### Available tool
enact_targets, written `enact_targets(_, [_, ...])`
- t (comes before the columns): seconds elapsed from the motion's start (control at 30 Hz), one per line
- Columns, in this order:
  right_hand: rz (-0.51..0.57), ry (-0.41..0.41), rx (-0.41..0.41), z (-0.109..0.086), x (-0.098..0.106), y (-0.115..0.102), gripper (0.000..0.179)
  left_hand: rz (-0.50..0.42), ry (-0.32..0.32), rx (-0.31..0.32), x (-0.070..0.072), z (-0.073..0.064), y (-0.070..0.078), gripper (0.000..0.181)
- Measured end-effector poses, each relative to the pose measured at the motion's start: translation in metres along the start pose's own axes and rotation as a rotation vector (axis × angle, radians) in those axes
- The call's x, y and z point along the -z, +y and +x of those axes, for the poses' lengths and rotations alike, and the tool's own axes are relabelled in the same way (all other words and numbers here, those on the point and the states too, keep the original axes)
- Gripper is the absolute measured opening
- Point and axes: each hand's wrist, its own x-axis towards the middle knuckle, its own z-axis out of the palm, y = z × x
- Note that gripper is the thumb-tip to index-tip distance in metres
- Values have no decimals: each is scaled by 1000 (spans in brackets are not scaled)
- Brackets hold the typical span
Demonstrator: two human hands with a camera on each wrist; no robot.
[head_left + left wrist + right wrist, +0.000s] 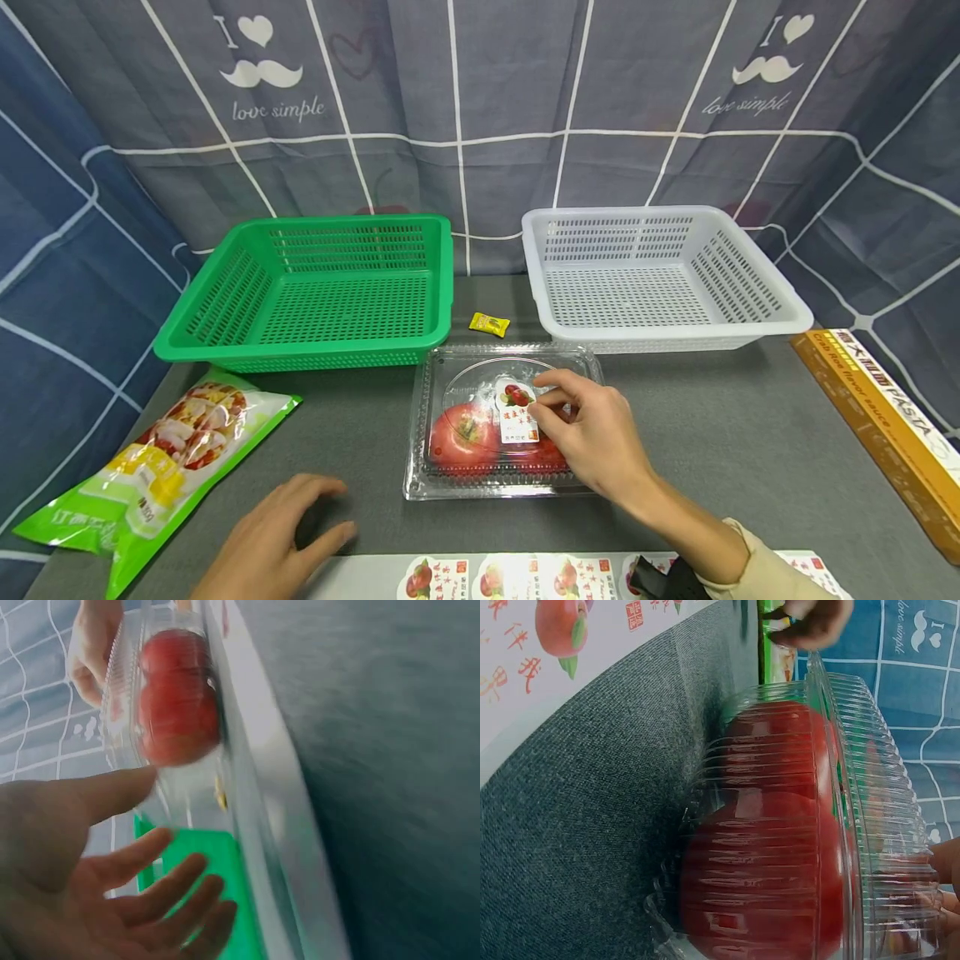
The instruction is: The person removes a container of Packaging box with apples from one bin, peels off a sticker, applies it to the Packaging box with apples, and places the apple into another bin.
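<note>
A clear plastic box [442, 487] with its lid down holds red apples [465, 437]. On the lid lies a white sticker [519, 427] printed with red fruit. My right hand [600, 429] is over the right part of the lid, thumb and index fingertips apart at the sticker's right edge. In the right wrist view, its fingertips [946, 885] show beside the lid. My left hand [273, 533] is held to the left of the box with nothing in it, thumb and fingers spread apart. A strip of similar stickers [502, 577] lies along the front.
Behind the box stand a green basket [300, 354] and a white basket [675, 337], with a small yellow packet [490, 324] between them. A green and white food bag [165, 458] lies at the left, an orange pasta box [881, 433] at the right.
</note>
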Motion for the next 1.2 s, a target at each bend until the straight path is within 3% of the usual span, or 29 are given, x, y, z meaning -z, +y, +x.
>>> enact_targets(0.03, [-5, 2, 3, 0, 0, 0, 22, -59, 25, 8, 1, 1, 8, 41])
enact_targets(0.17, [-29, -1, 10, 0, -1, 1, 27, -346, 106, -56, 2, 11, 33, 49])
enact_targets(0.27, [-45, -6, 13, 0, -1, 1, 27, -526, 106, -122, -2, 22, 46, 58])
enact_targets(0.37, [-19, 5, 11, 1, -2, 1, 24, -632, 69, -163, -7, 33, 55, 65])
enact_targets(0.47, [62, 33, 8, 2, -2, 0, 20, -665, 35, -157, -12, 43, 61, 68])
enact_targets(0.53, [113, 48, 1, 4, -1, 0, 18, -702, 2, -119, -14, 47, 63, 69])
enact_targets(0.7, [134, -5, -44, 5, 1, -1, 15, -827, -44, -46, -20, 52, 64, 75])
enact_targets(0.8, [121, -38, -67, 6, 1, -2, 14, -853, -42, -66, -22, 51, 64, 77])
enact_targets(1.03, [222, 36, -56, 7, 2, -5, 12, -897, -69, -110, -20, 52, 64, 74])
enact_targets(1.2, [278, -45, -128, 8, 2, -8, 8, -895, -65, -107, -20, 52, 63, 75])
